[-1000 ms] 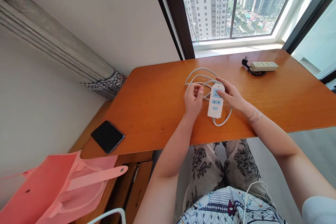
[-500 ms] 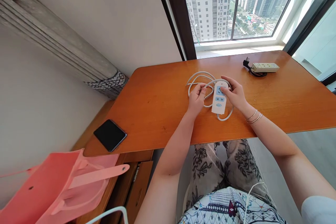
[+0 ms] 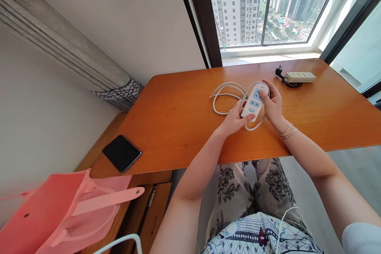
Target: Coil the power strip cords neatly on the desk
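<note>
A white power strip (image 3: 254, 103) with blue sockets is lifted slightly off the wooden table (image 3: 184, 127), held between both hands. My left hand (image 3: 237, 120) grips its near end from below, fingers curled round it. My right hand (image 3: 271, 103) wraps its far end and right side. Its white cord (image 3: 224, 93) lies in loose loops on the table to the left, and one loop passes round the strip.
A second beige power strip (image 3: 300, 76) with a black plug (image 3: 279, 72) lies at the far right of the table. A black phone (image 3: 121, 152) rests on a lower wooden unit at left, beside a pink bag (image 3: 65, 210). A window is behind the table.
My left hand let go of the cord loops and moved right onto the strip's near end. Both hands raised and tilted the strip, shifting it slightly to the right.
</note>
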`<state>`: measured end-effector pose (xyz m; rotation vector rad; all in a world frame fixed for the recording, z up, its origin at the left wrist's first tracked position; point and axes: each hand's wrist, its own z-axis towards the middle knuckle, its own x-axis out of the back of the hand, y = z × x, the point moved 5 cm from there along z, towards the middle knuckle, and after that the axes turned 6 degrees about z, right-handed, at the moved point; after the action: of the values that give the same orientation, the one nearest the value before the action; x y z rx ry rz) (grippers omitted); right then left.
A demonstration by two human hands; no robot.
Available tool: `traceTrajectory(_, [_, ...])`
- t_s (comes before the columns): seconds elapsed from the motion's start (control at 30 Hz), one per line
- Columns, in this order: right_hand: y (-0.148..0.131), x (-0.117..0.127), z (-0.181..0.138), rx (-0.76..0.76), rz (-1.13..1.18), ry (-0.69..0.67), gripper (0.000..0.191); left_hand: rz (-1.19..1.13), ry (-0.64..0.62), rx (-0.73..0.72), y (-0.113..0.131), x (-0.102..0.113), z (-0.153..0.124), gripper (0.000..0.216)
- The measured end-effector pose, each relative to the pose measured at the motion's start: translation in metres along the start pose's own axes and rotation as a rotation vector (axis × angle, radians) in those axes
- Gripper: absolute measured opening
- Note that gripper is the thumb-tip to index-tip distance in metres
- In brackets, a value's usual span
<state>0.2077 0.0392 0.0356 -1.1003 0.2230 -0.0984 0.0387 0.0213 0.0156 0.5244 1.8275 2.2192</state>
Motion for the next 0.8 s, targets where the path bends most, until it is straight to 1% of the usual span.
traceTrajectory(0.07, [0.002, 0.000, 0.000, 0.026, 0.005, -0.012, 0.061, -0.015, -0.035, 0.004, -0.001, -0.003, 0.000, 0.066])
traceTrajectory(0.13, [0.001, 0.000, 0.000, 0.047, 0.032, -0.037, 0.065, -0.080, -0.077, 0.024, -0.003, -0.006, 0.000, 0.068])
traceTrajectory(0.2, [-0.001, -0.001, 0.001, 0.032, 0.091, -0.080, 0.068, -0.158, -0.097, 0.034, -0.004, -0.008, 0.000, 0.068])
traceTrajectory(0.27, [-0.004, -0.004, 0.002, -0.036, 0.193, -0.140, 0.070, -0.241, -0.101, 0.029, -0.002, -0.009, 0.000, 0.068])
traceTrajectory(0.33, [-0.005, -0.009, 0.003, -0.138, 0.302, -0.220, 0.078, -0.332, -0.081, 0.015, 0.002, -0.007, -0.001, 0.069])
traceTrajectory(0.37, [-0.005, -0.012, 0.003, -0.191, 0.337, -0.269, 0.084, -0.379, -0.053, 0.006, 0.005, -0.004, -0.002, 0.069])
traceTrajectory(0.43, [-0.003, -0.021, -0.001, -0.284, 0.336, -0.396, 0.091, -0.469, 0.052, -0.021, 0.010, 0.006, -0.002, 0.071])
traceTrajectory(0.5, [0.001, -0.030, -0.009, -0.337, 0.245, -0.552, 0.092, -0.542, 0.197, -0.063, 0.015, 0.022, -0.003, 0.069])
traceTrajectory(0.53, [0.002, -0.034, -0.013, -0.335, 0.160, -0.630, 0.089, -0.569, 0.272, -0.088, 0.017, 0.030, -0.003, 0.066])
traceTrajectory(0.57, [0.003, -0.037, -0.018, -0.305, 0.040, -0.703, 0.082, -0.590, 0.343, -0.113, 0.019, 0.039, -0.003, 0.062])
traceTrajectory(0.63, [0.002, -0.040, -0.024, -0.170, -0.268, -0.808, 0.061, -0.613, 0.470, -0.155, 0.021, 0.055, -0.003, 0.054])
traceTrajectory(0.67, [0.001, -0.040, -0.026, -0.082, -0.423, -0.837, 0.050, -0.615, 0.524, -0.169, 0.021, 0.061, -0.003, 0.050])
traceTrajectory(0.7, [-0.001, -0.039, -0.027, 0.002, -0.554, -0.850, 0.044, -0.613, 0.569, -0.180, 0.021, 0.066, -0.003, 0.048])
traceTrajectory(0.77, [-0.004, -0.037, -0.026, 0.123, -0.719, -0.837, 0.044, -0.596, 0.636, -0.192, 0.020, 0.073, -0.003, 0.046])
traceTrajectory(0.8, [-0.005, -0.035, -0.024, 0.158, -0.769, -0.812, 0.041, -0.583, 0.656, -0.195, 0.020, 0.074, -0.002, 0.046])
